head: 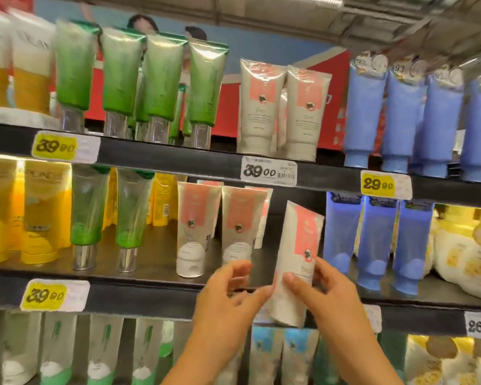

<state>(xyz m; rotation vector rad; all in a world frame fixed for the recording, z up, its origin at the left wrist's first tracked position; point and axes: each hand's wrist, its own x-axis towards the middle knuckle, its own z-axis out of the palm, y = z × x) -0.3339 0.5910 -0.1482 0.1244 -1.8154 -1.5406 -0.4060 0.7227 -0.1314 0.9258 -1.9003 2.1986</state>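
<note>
A white tube with a pink label (pixel 296 254) is held tilted in front of the middle shelf (pixel 139 294). My right hand (pixel 325 295) grips its lower half, thumb on the front and fingers behind. My left hand (pixel 228 298) is just left of the tube with fingers loosely curved; a fingertip touches the tube's lower left edge. Two matching pink-label tubes (pixel 195 232) stand upright on the middle shelf right behind my left hand, and two more (pixel 261 107) stand on the upper shelf.
Green tubes (pixel 86 212) and yellow tubes (pixel 39 212) stand to the left, blue tubes (pixel 372 240) to the right. Price tags (pixel 268 171) line the black shelf edges. White and green tubes (pixel 56 354) fill the bottom shelf.
</note>
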